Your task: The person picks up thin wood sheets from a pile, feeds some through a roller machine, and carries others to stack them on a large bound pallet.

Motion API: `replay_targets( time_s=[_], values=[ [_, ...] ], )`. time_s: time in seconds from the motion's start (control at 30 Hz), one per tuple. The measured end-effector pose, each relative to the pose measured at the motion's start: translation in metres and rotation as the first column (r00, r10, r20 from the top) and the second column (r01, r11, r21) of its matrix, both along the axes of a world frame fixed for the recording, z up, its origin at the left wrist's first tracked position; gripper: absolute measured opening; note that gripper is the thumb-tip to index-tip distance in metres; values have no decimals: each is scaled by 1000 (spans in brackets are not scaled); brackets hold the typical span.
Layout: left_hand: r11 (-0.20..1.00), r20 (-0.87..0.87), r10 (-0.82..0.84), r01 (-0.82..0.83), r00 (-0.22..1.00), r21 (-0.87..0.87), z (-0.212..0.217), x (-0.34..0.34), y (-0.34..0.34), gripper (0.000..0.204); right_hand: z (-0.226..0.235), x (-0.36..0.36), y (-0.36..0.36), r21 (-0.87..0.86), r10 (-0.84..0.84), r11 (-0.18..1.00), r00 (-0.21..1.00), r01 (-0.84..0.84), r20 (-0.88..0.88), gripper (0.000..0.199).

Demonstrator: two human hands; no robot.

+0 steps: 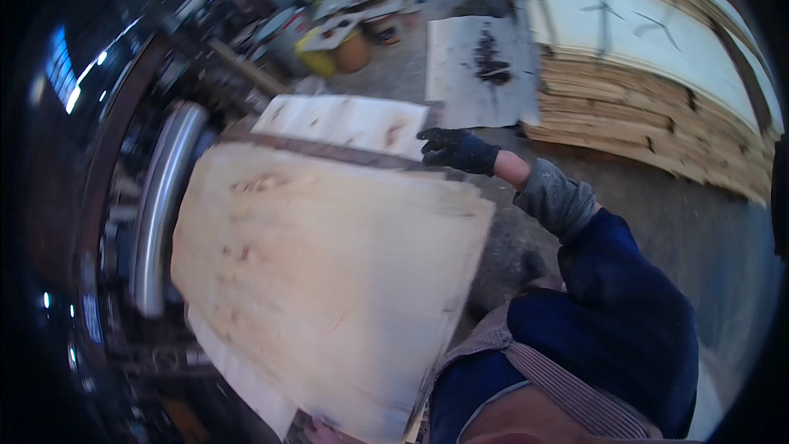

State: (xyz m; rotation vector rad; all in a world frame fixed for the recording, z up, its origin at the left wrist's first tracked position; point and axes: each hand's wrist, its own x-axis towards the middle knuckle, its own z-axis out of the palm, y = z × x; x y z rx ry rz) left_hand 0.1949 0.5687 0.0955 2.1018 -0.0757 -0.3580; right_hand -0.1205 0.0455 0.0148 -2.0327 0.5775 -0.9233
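Head view: the gloved right hand (pixel 454 149) grips the far corner of a pale veneer sheet (pixel 329 279), fingers closed on its edge. The sheet spreads down and left from that hand, its long axis running back toward the person. At the near edge, fingertips of the left hand (pixel 316 428) barely show; I cannot tell their grip. Right of the right hand stands a veneer stack (pixel 649 127).

A tall stack of veneer sheets (pixel 657 107) fills the upper right, its top sheet pale with dark cracks. Beside it a grey sheet (pixel 481 74) with a dark stain lies on the concrete floor (pixel 657 214). A shiny steel roller (pixel 160 205) runs down the left. Yellow containers (pixel 325 53) sit among clutter far back.
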Motion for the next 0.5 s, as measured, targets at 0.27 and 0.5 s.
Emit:
replay_targets(
  time_s=[0.27, 0.5],
  values=[
    [928, 554, -348, 360, 756, 91, 5, -37, -159, 45, -19, -240, 27, -106, -429, 903, 860, 416, -277, 21],
    [336, 270, -903, 941, 335, -44, 19, -232, -451, 50, -65, -387, 93, 286, -631, 652, 712, 702, -309, 25]
  ],
)
